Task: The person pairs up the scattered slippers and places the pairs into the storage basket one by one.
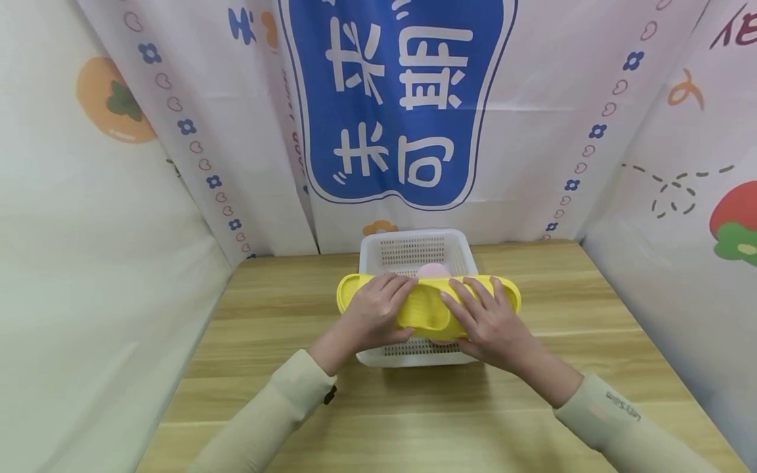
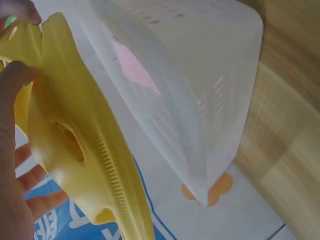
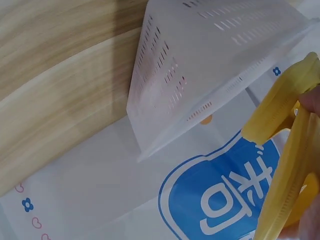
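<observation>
Both hands hold a pair of yellow slippers [image 1: 428, 309] crosswise above a white plastic basket [image 1: 414, 359]. On the left part of the slippers, my left hand [image 1: 377, 312] grips with its fingers over the top and its thumb below. My right hand [image 1: 493, 328] grips the right part, its fingers spread over the upper side. The left wrist view shows the yellow slippers [image 2: 75, 130] beyond the basket's rim, apart from it. Inside the basket lies a pink thing [image 1: 434, 270] with a ribbed surface; the slippers hide most of it.
The basket stands on a wooden table [image 1: 284, 295] near its back edge. Behind the table hangs a printed white cloth [image 1: 520, 164] with a blue sign. Similar cloth walls close in the left [image 1: 106, 295] and right sides.
</observation>
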Demonstrator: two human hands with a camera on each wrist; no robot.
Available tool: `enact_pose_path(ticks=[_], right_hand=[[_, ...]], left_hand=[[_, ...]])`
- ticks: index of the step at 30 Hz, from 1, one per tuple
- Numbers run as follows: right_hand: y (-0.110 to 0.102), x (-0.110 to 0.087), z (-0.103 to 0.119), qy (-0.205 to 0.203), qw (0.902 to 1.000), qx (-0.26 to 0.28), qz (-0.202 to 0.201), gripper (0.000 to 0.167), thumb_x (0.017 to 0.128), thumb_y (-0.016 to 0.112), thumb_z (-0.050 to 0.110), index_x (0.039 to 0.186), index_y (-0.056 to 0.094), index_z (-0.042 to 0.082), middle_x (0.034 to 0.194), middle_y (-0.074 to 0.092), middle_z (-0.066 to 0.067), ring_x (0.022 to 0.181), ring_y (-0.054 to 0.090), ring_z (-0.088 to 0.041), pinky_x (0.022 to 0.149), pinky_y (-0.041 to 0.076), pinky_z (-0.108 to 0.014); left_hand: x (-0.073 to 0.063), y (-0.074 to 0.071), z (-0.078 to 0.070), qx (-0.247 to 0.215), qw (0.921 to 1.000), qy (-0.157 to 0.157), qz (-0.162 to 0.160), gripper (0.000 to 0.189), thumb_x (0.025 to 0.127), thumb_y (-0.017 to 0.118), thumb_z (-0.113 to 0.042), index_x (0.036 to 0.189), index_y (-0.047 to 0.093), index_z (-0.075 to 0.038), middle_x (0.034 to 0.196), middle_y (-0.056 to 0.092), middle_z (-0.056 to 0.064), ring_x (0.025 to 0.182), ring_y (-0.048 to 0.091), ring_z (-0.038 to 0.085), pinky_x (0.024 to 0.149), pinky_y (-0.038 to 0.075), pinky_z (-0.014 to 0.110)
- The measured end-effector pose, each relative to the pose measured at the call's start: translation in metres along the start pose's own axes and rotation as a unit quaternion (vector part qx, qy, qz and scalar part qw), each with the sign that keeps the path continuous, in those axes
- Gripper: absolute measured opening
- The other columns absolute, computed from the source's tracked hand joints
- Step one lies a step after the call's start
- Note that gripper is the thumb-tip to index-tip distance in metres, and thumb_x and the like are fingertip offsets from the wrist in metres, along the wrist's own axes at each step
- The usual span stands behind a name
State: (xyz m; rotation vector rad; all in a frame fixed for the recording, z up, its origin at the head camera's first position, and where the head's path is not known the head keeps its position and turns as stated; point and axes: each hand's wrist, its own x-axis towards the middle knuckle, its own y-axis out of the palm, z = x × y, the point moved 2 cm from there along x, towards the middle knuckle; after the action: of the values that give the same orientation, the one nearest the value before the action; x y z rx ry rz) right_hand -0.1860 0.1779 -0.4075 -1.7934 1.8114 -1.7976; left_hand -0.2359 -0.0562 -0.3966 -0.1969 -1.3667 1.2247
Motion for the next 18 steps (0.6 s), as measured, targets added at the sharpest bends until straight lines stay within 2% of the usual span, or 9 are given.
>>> enact_pose_path(ticks=[5,11,14,18], right_hand=[[0.001,0.003,-0.002,0.013,0.9999,-0.001,0.005,0.083,0.065,0.077,0.035,0.135,0.050,0.001,0.133,0.052,-0.025,0.113,0.052,-0.045,0.086,0.042,-0.069],[-0.002,0.001,-0.003,0.012,0.9998,0.005,0.016,0.087,0.064,0.081,0.037,0.137,0.048,0.002,0.135,0.051,-0.025,0.115,0.051,-0.045,0.087,0.041,-0.069],[-0.003,-0.002,-0.004,0.013,0.9998,0.013,0.011,0.087,0.064,0.080,0.037,0.137,0.048,0.001,0.135,0.050,-0.025,0.115,0.051,-0.045,0.087,0.041,-0.070],[-0.003,-0.005,-0.005,0.014,0.9995,0.030,-0.001,0.080,0.068,0.072,0.034,0.136,0.049,0.000,0.136,0.050,-0.026,0.116,0.050,-0.046,0.087,0.039,-0.072]], left_hand=[[0.002,-0.003,0.003,0.012,0.9999,0.007,-0.003,0.081,0.070,0.071,-0.054,0.126,0.059,0.003,0.118,0.064,0.013,0.106,0.061,0.028,0.093,0.051,0.039],[-0.002,-0.003,0.003,0.010,0.9999,0.012,0.005,0.083,0.071,0.069,-0.058,0.128,0.057,0.002,0.121,0.063,0.014,0.109,0.059,0.029,0.090,0.052,0.044],[-0.007,-0.002,0.004,0.015,0.9996,0.006,0.022,0.090,0.069,0.069,-0.062,0.131,0.055,0.001,0.125,0.061,0.015,0.113,0.056,0.031,0.092,0.050,0.049],[-0.013,-0.001,0.006,0.009,0.9985,-0.012,0.052,0.105,0.061,0.076,-0.066,0.136,0.049,0.001,0.130,0.056,0.017,0.119,0.052,0.033,0.098,0.044,0.055]])
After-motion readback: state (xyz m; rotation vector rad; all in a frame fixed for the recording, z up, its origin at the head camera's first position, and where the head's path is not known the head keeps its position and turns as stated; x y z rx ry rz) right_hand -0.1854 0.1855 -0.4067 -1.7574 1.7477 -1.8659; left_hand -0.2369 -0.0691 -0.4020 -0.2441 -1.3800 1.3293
